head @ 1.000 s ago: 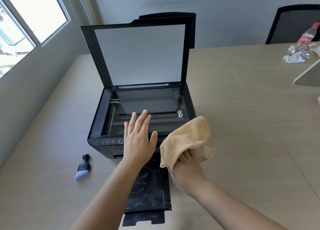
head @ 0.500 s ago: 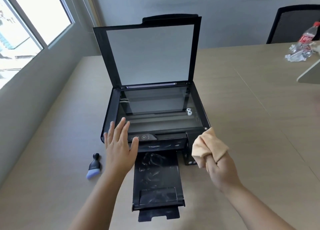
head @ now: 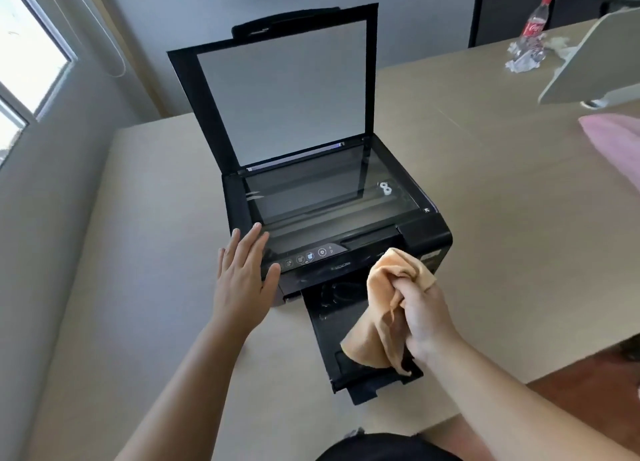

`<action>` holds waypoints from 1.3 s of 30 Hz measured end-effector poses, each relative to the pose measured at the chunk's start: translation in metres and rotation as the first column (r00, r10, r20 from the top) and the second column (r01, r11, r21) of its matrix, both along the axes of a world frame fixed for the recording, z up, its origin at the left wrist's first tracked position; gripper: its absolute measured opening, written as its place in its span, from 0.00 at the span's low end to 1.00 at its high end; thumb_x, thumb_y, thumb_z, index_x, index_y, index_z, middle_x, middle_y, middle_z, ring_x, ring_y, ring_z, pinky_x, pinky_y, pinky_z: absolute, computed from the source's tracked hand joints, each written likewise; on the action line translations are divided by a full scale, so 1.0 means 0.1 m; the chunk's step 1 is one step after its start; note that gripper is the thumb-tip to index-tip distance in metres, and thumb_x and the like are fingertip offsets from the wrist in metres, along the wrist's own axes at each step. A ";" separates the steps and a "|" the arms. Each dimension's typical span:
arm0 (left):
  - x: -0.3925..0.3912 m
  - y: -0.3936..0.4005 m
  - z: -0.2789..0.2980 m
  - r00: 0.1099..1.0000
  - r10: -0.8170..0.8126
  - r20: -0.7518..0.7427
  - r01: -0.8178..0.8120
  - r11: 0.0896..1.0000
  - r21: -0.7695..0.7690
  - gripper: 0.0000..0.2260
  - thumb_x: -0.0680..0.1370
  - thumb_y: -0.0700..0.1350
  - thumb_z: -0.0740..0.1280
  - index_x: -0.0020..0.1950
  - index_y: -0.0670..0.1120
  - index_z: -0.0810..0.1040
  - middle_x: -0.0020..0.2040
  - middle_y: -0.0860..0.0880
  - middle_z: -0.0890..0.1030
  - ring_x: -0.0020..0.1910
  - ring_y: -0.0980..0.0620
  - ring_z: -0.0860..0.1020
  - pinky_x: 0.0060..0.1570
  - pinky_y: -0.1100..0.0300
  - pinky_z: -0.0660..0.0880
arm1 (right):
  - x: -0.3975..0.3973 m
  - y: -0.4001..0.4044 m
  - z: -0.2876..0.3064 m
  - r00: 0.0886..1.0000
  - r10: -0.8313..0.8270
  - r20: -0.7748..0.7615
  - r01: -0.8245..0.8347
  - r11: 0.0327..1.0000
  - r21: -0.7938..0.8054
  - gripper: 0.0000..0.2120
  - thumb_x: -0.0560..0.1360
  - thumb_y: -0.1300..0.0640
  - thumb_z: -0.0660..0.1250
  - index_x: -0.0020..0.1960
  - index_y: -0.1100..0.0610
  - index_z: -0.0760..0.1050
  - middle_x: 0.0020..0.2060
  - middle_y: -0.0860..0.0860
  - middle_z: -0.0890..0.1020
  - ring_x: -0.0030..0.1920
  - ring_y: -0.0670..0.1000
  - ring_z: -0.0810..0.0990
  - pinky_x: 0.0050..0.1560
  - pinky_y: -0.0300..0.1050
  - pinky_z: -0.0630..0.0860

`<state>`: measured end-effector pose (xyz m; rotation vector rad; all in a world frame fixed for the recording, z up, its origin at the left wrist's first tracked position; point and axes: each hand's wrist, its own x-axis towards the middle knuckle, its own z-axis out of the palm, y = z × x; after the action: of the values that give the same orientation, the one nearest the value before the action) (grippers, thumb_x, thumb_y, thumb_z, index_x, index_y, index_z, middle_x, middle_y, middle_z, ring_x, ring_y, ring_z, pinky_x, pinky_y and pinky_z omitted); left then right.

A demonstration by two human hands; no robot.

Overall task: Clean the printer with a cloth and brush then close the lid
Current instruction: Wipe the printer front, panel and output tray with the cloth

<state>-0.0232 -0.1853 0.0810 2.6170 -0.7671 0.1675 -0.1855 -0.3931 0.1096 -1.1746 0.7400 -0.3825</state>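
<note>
The printer (head: 363, 238) is black, and its lid (head: 280, 89) is grey inside. The cloth (head: 384, 308) is orange. The worktop (head: 485, 200) is light brown. The bottle (head: 533, 27) has a red label.

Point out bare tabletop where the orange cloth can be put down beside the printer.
Bare table lies right of the printer, before the pink cloth. Bare table too left of the left hand. Crowded: the output tray, under the right hand gripping the orange cloth.
</note>
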 end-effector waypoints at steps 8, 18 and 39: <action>0.23 0.10 -0.06 0.987 -0.162 -0.020 0.162 0.987 -0.012 0.26 0.79 0.57 0.53 0.75 0.49 0.64 0.77 0.54 0.61 0.78 0.48 0.52 0.75 0.46 0.54 | 0.63 1.00 -0.12 0.989 -0.150 -0.005 0.122 0.783 0.610 0.12 0.78 0.70 0.58 0.55 0.59 0.75 0.42 0.59 0.79 0.39 0.55 0.80 0.36 0.47 0.78; 0.28 -0.10 -0.04 0.952 -0.306 -0.010 0.306 0.952 0.015 0.24 0.80 0.57 0.52 0.75 0.52 0.64 0.77 0.58 0.59 0.78 0.51 0.51 0.75 0.50 0.48 | 1.00 0.48 -0.03 0.777 -0.626 0.067 0.531 0.709 0.465 0.13 0.72 0.70 0.52 0.33 0.56 0.57 0.30 0.49 0.63 0.28 0.46 0.61 0.30 0.36 0.61; 0.29 -0.41 -0.01 0.915 -0.395 0.084 0.381 0.913 0.147 0.24 0.80 0.55 0.52 0.74 0.49 0.66 0.77 0.54 0.62 0.78 0.50 0.50 0.74 0.48 0.46 | 1.15 0.48 -0.19 0.784 -0.595 -0.179 0.524 0.479 0.705 0.07 0.80 0.54 0.60 0.54 0.50 0.76 0.26 0.48 0.77 0.30 0.47 0.76 0.35 0.41 0.77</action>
<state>0.0058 -0.2264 0.0804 2.5223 -1.3620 0.1539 -0.0708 -0.3454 0.0907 -0.1022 1.0688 -0.6103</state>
